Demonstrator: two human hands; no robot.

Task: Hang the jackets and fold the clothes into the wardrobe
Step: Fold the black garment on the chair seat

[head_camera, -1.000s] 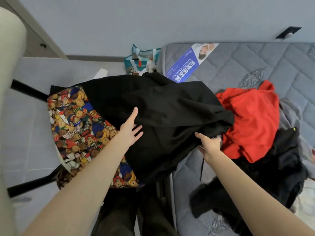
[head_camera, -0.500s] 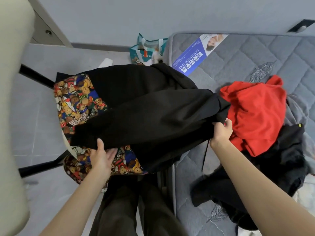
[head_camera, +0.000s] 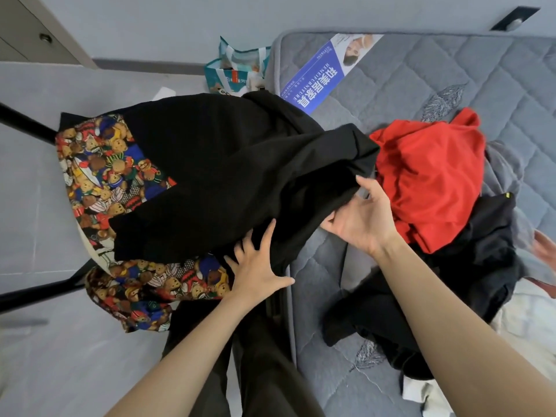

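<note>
A black garment (head_camera: 240, 176) lies folded over a teddy-bear print cloth (head_camera: 102, 164) at the mattress's left edge. My left hand (head_camera: 255, 266) presses flat on the garment's near edge with its fingers spread. My right hand (head_camera: 361, 218) is turned palm up at the garment's right edge, its straight fingers touching the fabric from beneath. A crumpled red garment (head_camera: 427, 176) lies on the mattress just right of that hand. More black clothes (head_camera: 475, 260) are heaped below the red one.
The grey quilted mattress (head_camera: 451, 70) fills the right side, with a blue label near its top corner. A teal shopping bag (head_camera: 237, 70) stands on the floor by the wall. Black bars (head_camera: 24, 121) stick out left of the print cloth. A cabinet corner (head_camera: 27, 34) shows at top left.
My left hand slid right from the garment's lower left corner to its near middle edge. My right hand let go of the right corner and now lies palm up under that edge.
</note>
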